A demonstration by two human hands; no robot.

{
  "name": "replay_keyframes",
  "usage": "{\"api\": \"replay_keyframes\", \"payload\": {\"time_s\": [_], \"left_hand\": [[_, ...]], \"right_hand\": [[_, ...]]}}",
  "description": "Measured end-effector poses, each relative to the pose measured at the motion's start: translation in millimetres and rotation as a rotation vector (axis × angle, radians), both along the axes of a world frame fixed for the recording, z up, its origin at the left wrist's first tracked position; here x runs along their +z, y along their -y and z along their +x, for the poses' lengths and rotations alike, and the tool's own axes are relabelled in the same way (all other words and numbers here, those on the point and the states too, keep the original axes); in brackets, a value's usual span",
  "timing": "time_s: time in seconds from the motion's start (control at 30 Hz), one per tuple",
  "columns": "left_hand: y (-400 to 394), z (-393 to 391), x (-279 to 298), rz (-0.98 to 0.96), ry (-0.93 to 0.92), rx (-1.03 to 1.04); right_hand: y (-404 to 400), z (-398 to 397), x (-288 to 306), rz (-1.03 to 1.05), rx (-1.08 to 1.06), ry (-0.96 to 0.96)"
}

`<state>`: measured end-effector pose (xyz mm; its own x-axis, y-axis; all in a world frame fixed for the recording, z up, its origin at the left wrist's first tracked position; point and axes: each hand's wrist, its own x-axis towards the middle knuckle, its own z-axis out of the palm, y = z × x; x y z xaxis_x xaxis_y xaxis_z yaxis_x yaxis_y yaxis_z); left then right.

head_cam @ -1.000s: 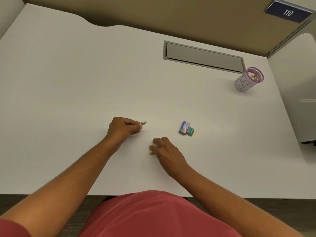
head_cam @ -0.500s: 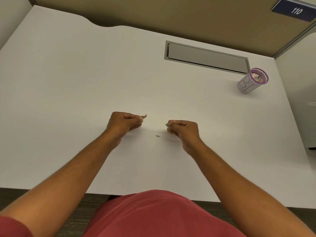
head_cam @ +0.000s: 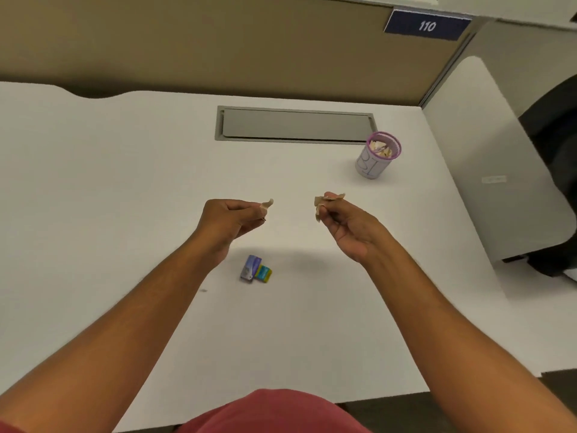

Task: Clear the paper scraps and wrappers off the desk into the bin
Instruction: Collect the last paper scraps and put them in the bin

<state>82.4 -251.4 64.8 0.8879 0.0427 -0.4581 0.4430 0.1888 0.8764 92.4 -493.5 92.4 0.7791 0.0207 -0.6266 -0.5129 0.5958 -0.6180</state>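
My left hand [head_cam: 229,218] is raised above the white desk [head_cam: 93,182], pinching a small tan paper scrap [head_cam: 267,204] at its fingertips. My right hand [head_cam: 346,225] is also lifted, and it grips a crumpled tan paper scrap [head_cam: 327,200]. The bin [head_cam: 377,154], a small mesh cup with a pink rim and scraps inside, stands at the back right, beyond my right hand. Two small wrappers, one purple-blue [head_cam: 249,268] and one teal-yellow [head_cam: 263,274], lie side by side on the desk below my hands. A tiny speck [head_cam: 203,290] lies by my left forearm.
A grey cable-tray lid [head_cam: 295,125] is set into the desk at the back. A tan partition wall [head_cam: 218,48] with a "110" plate [head_cam: 426,25] rises behind. A grey side panel [head_cam: 499,170] and a dark chair [head_cam: 555,182] are at the right.
Both hands have lifted off the desk, each with a scrap, and the right hand has moved toward the bin. The view has tilted up, so the wrappers now show below the hands.
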Motion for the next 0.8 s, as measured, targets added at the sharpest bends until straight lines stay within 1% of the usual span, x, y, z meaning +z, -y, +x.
{"api": "replay_keyframes", "payload": {"time_s": [0.17,0.23,0.3,0.37,0.43,0.5,0.57,0.7,0.8], "left_hand": [[90.2,63.8,26.7,-0.027,0.057,-0.086],[125.4,91.4,36.5,-0.04,0.06,-0.117],[159.8,120.7,44.0,-0.006,0.053,-0.138],[192.0,149.5,48.0,0.089,0.049,-0.155],[219.4,176.5,47.2,0.195,0.042,-0.177],[241.5,202.0,43.2,0.288,0.03,-0.193],[255.8,222.8,36.8,0.403,0.02,-0.209],[273.4,246.3,23.6,0.652,0.072,-0.296],[278.2,253.6,21.2,0.77,0.13,-0.316]], "right_hand": [[72.1,50.8,16.5,-0.066,-0.07,0.07],[97.3,78.1,20.3,-0.137,-0.091,0.121],[120.0,107.0,21.3,-0.257,-0.114,0.157],[137.9,134.7,20.1,-0.44,-0.135,0.157],[150.6,161.6,14.1,-0.684,-0.122,0.155],[156.8,185.9,7.3,-0.93,-0.079,0.164],[158.2,203.9,-0.7,-1.121,-0.002,0.178],[157.6,222.9,-16.6,-1.35,0.154,0.226],[158.3,226.8,-22.8,-1.419,0.248,0.277]]}}
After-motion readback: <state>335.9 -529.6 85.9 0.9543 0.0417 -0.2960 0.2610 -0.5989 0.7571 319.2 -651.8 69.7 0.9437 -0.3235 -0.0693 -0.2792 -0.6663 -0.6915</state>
